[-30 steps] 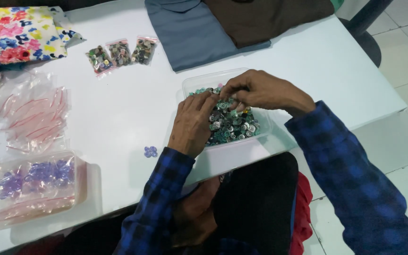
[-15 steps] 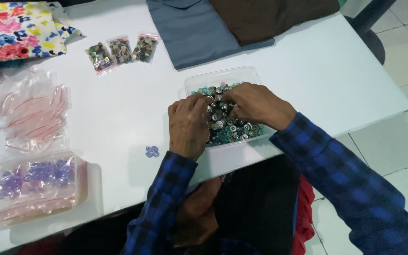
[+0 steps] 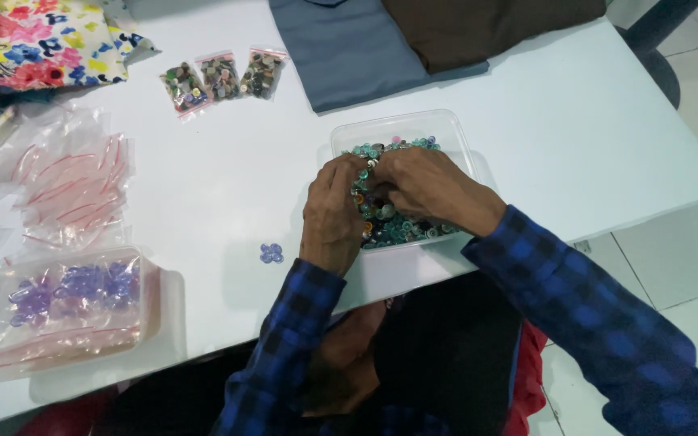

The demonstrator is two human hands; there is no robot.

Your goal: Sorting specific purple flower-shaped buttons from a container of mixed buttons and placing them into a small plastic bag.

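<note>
Both hands met over a clear plastic tub (image 3: 446,127) heaped with small buttons (image 3: 401,228), mostly teal and green with some silver and dark ones. The left hand (image 3: 333,214) lay palm down on the tub's near left corner, its fingers curled inward and dipped among the buttons. The right hand (image 3: 430,187) came in from the right, knuckles up, its fingertips bent down and drawn toward the left hand's. The fingertips of both were buried in the pile or hidden behind the knuckles, so whether either pinched a button, or how far the fingers were parted, could not be told. Much of the tub's contents was covered by the hands; only the far rim and a strip of buttons along the near edge showed.

The tub stood on a white table (image 3: 575,137), near its front edge. Just left of the left wrist, apart from the tub, a small cluster of pale blue buttons (image 3: 271,253) lay on the bare surface. Farther left sat another clear tub (image 3: 66,311) holding purple and blue pieces in bags, their shapes blurred by the plastic. Behind it lay a loose heap of empty zip bags (image 3: 66,186), and beyond them three small filled bags (image 3: 221,77) in a row. Folded grey-blue cloth (image 3: 349,48), brown cloth (image 3: 486,28) and a floral cloth (image 3: 34,40) ran off the top edge.
</note>
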